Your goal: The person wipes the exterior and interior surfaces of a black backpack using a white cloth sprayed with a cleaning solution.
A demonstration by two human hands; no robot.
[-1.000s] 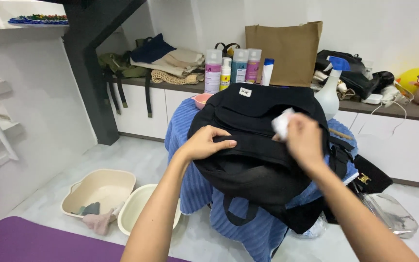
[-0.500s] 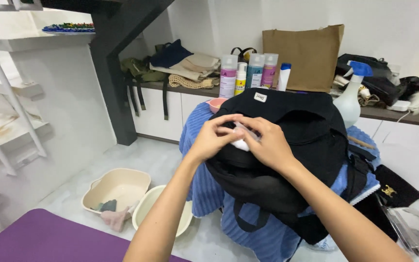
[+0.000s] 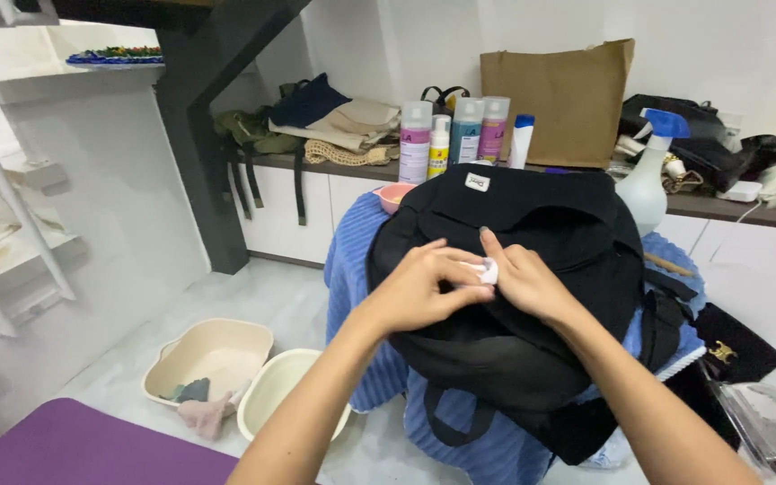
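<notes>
Your small white wipe (image 3: 487, 270) sits on the front of the black backpack (image 3: 532, 296), about midway up its face and left of centre. Both hands meet on it: your left hand (image 3: 424, 292) comes in from the left with thumb and forefinger pinching the wipe's near edge, and your right hand (image 3: 523, 283) lies just to its right, index finger stretched up past it and fingers pressing it against the fabric. The wipe is bunched — too small to read any long axis or which way it points — and it lies between the two hands, touching both, so neither is clearly nearer.

The backpack stands upright with its long axis running top to bottom, its white label (image 3: 477, 181) at the top and pointing away from you, its handle loop hanging low. It rests on a blue ribbed towel (image 3: 361, 296) draped beneath it. Behind the backpack, on the table (image 3: 352, 163), stand spray cans and bottles (image 3: 451, 135), a brown paper bag (image 3: 557, 103) and a white spray bottle (image 3: 647, 180) to the right. Left of the backpack, down on the floor, are two cream basins (image 3: 217, 355) and a purple mat (image 3: 65, 449).
</notes>
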